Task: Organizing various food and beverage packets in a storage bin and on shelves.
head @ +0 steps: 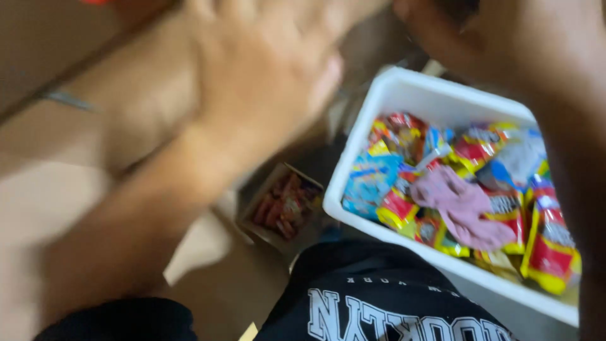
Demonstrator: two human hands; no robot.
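Left hand [265, 69] spread flat, palm down, fingers loosely apart, holding nothing that shows — resting on or just above a brown cardboard surface [126, 107], contact too blurred to call. Right hand [505, 38] raised at the upper right, cut by the frame edge, fingers curled inward; whether closed on something or empty, cannot tell. Below and between the two arms, a white rectangular tub [404, 95] packed with bright snack packets [480, 183] in red, yellow and blue, with a crumpled pink cloth [464, 205] lying on top of them. Near the tub's left wall, lower down, a small open carton [284, 205] with reddish wrapped pieces inside. At the bottom edge, a dark garment with white lettering [379, 303], close against the tub's near rim. Risks, as a judgement: tub sitting tilted and half over the lap, so a knock from the right forearm could tip it and spill packets; a left hand pressing on loose cardboard could let a flap give way. Hard to make out — everything smeared by motion, the left fingertips, the tub's far right corner out of frame, what lies under the cardboard, and the small grey streak at the left.
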